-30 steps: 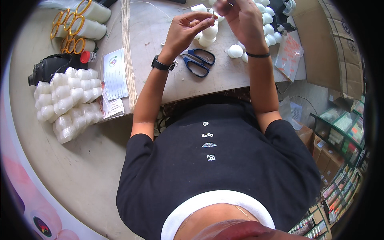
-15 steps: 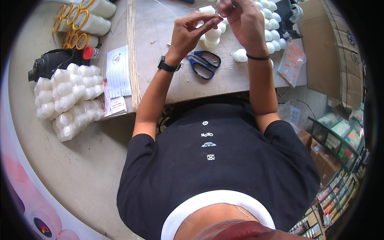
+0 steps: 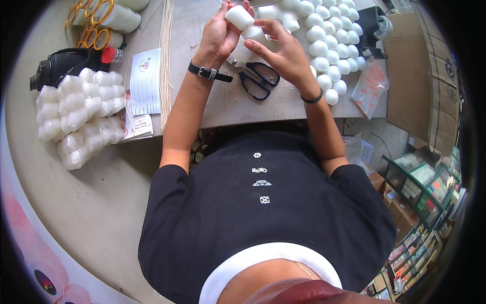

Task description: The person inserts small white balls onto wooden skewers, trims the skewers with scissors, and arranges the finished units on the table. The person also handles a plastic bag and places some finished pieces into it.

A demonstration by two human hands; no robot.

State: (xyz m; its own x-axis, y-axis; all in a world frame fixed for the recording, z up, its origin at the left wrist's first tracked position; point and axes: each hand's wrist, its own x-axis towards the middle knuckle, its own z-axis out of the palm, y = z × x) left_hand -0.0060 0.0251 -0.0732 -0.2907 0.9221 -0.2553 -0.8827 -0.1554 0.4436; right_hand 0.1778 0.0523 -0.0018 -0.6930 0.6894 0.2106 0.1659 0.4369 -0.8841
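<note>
My left hand (image 3: 217, 38) is closed round a stubby white candle (image 3: 239, 17), tilted above the table, the fingertips showing behind its top. Just below and to the right is a second white candle (image 3: 255, 35). The thumb and fingers of my right hand (image 3: 287, 54) bend round this one; how firmly they grip is partly hidden. Dark blue-handled scissors (image 3: 259, 81) lie below both hands, blades pointing toward my left wrist. To the right stand rows of round-topped white candles (image 3: 331, 48), with a few more behind my right fingers.
Long pale cords (image 3: 166, 61) run along the table beside a printed sheet (image 3: 146, 83). Wrapped packs of white candles (image 3: 81, 109) sit at the left, near a black bag (image 3: 61, 71) and a red-lidded jar (image 3: 111, 54). A cardboard box (image 3: 422, 71) stands right, by a plastic packet (image 3: 370, 88).
Both hands have come down from a fingertip pinch at the far edge. My left hand now holds a white candle, and my right hand has moved left and nearer, beside it.
</note>
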